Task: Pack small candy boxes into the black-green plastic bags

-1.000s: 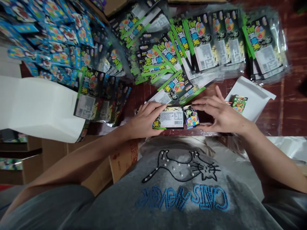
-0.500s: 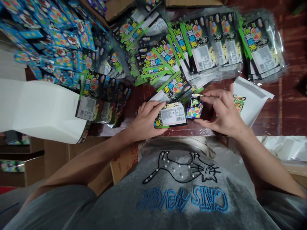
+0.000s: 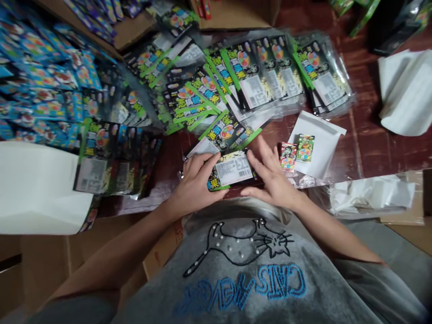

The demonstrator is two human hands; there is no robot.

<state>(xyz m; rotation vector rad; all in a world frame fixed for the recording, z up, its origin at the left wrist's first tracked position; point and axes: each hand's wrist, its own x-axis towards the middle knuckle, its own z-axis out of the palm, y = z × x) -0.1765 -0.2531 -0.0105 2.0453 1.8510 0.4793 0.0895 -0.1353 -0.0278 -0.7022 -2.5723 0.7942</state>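
Hands set slightly apart, left [image 3: 199, 182] and right [image 3: 270, 177], touch opposite ends of a black labelled packet [image 3: 233, 168]; beyond them, similar packets [image 3: 253, 74] cover the tabletop [image 3: 364, 130].

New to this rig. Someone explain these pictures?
No robot here: one camera on a person's head looks forward and down, and every picture comes from it. The person's left hand holds a labelled pack on the dark red table; the right hand spreads its fingers at the other end. Beyond lie black-and-green packs, with blue packets heaped at far left. Right of the hands, a green packet lies on white paper, beside a red packet.
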